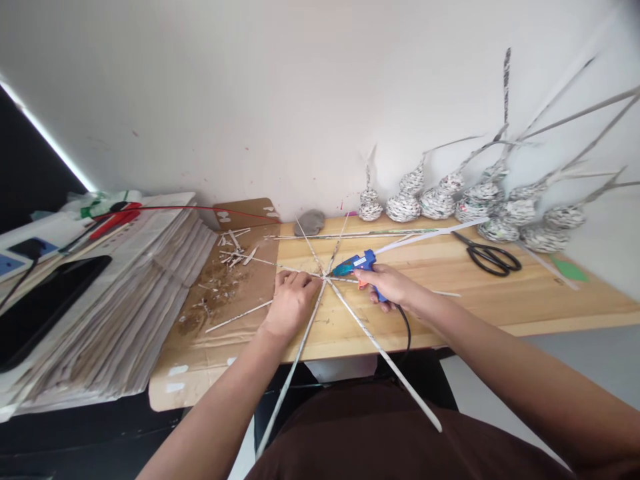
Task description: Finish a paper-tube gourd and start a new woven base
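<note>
Several rolled-paper sticks (383, 350) cross at one point on the wooden table, spread like the spokes of a wheel. My left hand (293, 301) presses down just left of the crossing, its fingers bent together over the sticks; its fingertips are partly hidden. Gripped in my right hand (389, 285) is a blue hot glue gun (367, 261), its nozzle pointing left at the crossing. A white glue stick (407, 241) seems to run out of the gun's back. The gun's black cord (409, 330) hangs over the table's front edge.
Woven paper gourds (404, 205) with long stems line the wall at the back right. Black scissors (487, 257) lie before them. A grey stone-like lump (310, 223) sits at the back. Paper scraps litter brown cardboard (200, 333) on the left, beside stacked newspapers (165, 293) bearing a phone (50, 307).
</note>
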